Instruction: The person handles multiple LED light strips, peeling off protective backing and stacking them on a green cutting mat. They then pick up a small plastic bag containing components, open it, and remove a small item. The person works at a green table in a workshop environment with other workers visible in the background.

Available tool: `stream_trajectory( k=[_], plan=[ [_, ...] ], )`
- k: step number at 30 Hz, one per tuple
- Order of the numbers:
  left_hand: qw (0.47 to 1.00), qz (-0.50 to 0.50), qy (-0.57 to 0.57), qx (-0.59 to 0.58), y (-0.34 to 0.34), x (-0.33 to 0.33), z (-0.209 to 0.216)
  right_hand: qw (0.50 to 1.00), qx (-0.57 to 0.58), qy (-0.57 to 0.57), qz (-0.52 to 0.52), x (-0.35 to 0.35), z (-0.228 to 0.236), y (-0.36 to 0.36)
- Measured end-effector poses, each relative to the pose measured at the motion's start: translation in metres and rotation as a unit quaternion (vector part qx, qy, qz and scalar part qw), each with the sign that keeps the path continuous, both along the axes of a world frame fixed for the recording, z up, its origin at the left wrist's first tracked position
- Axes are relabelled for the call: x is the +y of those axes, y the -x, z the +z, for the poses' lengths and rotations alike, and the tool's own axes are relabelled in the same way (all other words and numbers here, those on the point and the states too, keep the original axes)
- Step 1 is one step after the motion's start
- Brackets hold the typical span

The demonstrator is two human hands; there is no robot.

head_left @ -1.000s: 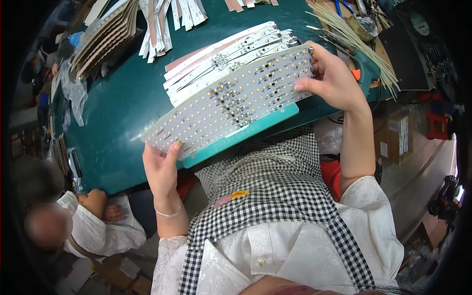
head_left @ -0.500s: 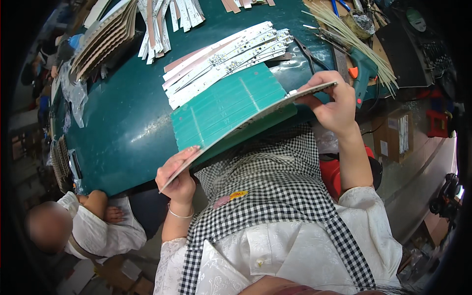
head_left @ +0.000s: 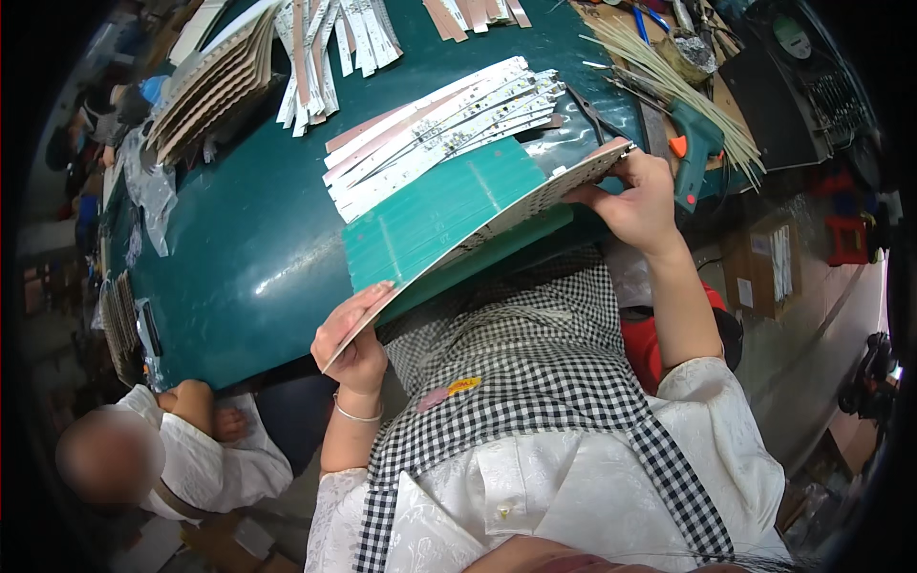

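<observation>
A thin circuit board panel (head_left: pixel 535 202) is held up at a slant, seen nearly edge-on. Its lower end is gripped by my left hand (head_left: pixel 351 342), thumb and fingers closed round the edge. At the higher end, my right hand (head_left: pixel 638 201) pinches the panel, its fingers partly hidden behind it. A rectangular green board (head_left: pixel 435 215) lies on the table just beyond and beneath the panel, which covers part of it. Past that board rests a fanned pile of white LED circuit strips (head_left: pixel 449 119), some with pinkish backs.
On the dark green table (head_left: pixel 239 258), more strips (head_left: pixel 358 33) lie at the back. Corrugated sheets (head_left: pixel 215 91) stand at far left. Pliers (head_left: pixel 594 115), a green glue gun (head_left: pixel 695 143) and pale thin sticks (head_left: pixel 669 86) lie at right. Another person (head_left: pixel 215 449) sits at lower left.
The right end of the panel has shifted left with my right hand, and its dotted face shows more. Both hands keep their hold. The whole view has shifted slightly.
</observation>
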State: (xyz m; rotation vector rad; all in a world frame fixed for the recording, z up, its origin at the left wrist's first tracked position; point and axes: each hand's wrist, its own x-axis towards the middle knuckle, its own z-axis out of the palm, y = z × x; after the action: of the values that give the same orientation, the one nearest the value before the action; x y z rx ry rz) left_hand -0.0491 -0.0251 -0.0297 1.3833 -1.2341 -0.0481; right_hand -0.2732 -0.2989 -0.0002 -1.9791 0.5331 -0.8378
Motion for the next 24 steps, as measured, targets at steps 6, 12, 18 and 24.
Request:
stream_trajectory(
  k=[6,12,18,24],
  plan=[
    [0.998,-0.017,0.034,-0.041,0.001,0.000,-0.008,0.994,-0.070,0.059,-0.067,0.012,-0.021,0.004],
    [0.994,-0.014,0.013,-0.106,-0.006,0.002,-0.011,0.990,-0.076,0.096,-0.065,0.010,-0.019,0.001],
    [0.985,-0.069,0.087,-0.128,-0.011,-0.007,-0.016,0.979,-0.135,0.148,-0.025,0.000,-0.019,-0.005],
    [0.999,-0.012,0.002,-0.043,-0.011,0.003,-0.011,0.999,-0.025,-0.003,-0.043,0.007,-0.009,-0.005]
  ],
)
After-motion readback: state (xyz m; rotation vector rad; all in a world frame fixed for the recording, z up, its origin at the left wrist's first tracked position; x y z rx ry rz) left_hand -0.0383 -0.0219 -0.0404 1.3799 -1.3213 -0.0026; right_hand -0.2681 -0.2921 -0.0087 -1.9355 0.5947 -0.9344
